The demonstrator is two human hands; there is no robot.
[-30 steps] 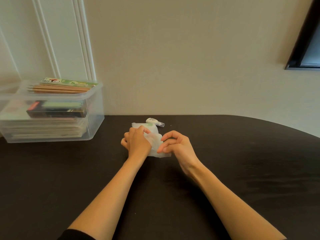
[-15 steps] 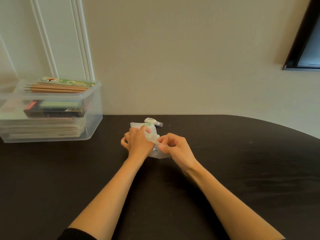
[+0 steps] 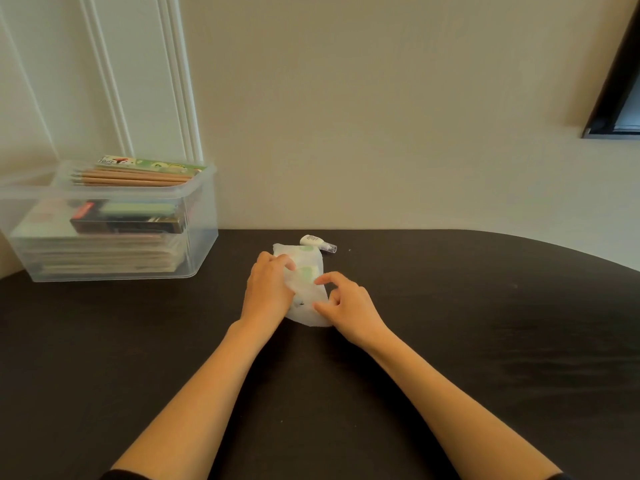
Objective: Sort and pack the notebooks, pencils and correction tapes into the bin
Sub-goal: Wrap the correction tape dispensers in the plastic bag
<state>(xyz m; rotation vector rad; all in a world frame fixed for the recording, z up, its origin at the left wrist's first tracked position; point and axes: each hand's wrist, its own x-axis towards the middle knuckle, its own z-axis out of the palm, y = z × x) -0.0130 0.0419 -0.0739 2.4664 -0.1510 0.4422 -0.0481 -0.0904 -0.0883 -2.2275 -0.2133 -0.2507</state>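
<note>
Since half a second before, the right hand [image 3: 349, 303] pinches wider along the pack [image 3: 306, 258] edge, the left hand [image 3: 265, 289] grips its other side mid-table, a tape [image 3: 313, 241] just behind, wide table [image 3: 485, 323] to the right.

The clear bin [image 3: 204, 216] runs off the left edge. Its cloudy wall blurs the contents: the notebooks [image 3: 104, 254] show only as pale layers, and the dark box [image 3: 128, 221] on them carries a label that cannot be read. The left hand [image 3: 265, 289] covers the near left part of the plastic pouch [image 3: 306, 271], the right hand [image 3: 348, 303] its near right corner. Green shapes inside the pouch are too hazy to identify. Print on the correction tape [image 3: 313, 241] is too small to read. Both forearms are cut by the bottom edge, the dark frame [image 3: 620, 81] by the right edge
</note>
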